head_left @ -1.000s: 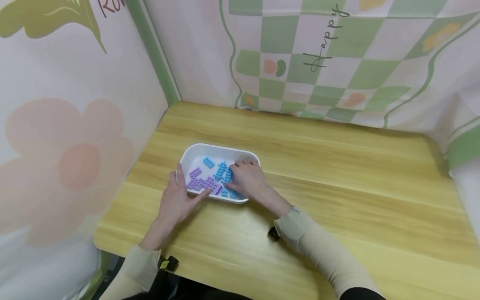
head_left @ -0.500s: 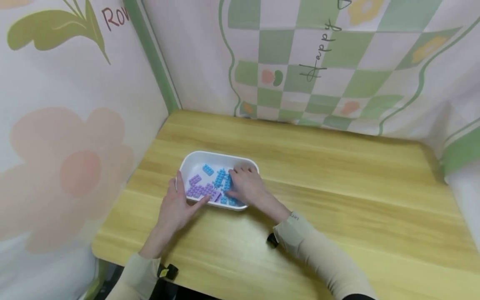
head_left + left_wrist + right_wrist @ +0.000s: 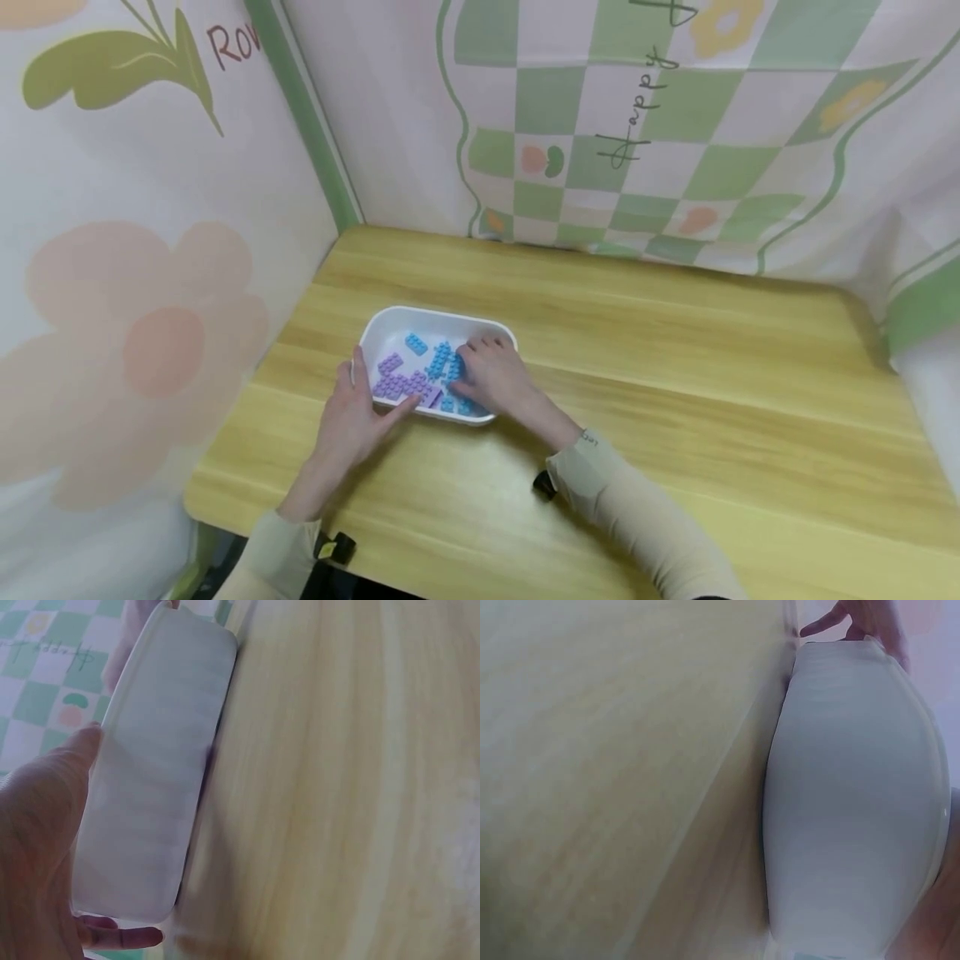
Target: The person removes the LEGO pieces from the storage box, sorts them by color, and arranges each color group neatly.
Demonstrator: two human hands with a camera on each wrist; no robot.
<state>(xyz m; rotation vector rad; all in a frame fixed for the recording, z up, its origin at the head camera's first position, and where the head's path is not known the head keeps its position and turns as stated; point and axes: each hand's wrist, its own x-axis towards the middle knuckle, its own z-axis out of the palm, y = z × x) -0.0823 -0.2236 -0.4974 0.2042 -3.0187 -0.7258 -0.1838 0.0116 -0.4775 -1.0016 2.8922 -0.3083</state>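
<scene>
- At the left, a white cloth (image 3: 138, 192) with a large pink flower hangs beside the table (image 3: 652, 400).
- The left hand (image 3: 349, 421) is spread around the near left corner of the white tray, thumb over the near rim, fingers along the left end. That looks a sound brace; light pressure should be enough to stop the tray sliding without tipping it.
- The tray (image 3: 444, 321) sits on the table, left of its middle.
- A single purple brick (image 3: 390, 363) lies in the tray's left part, just beyond a cluster of purple bricks (image 3: 397, 387) by the near wall. The left thumb is beside this cluster and would best keep clear of it.
- A single blue brick (image 3: 416, 343) lies near the far side, apart from the rest.
- More blue bricks (image 3: 439, 362) crowd the middle and right, close to the purple ones, so small, careful finger movements would suit.
- The right hand (image 3: 498, 377) reaches over the right end, fingers and thumb down among the blue bricks. I cannot tell whether it pinches one: the fingertips are hidden. Handling one brick at a time would avoid scattering the others.
</scene>
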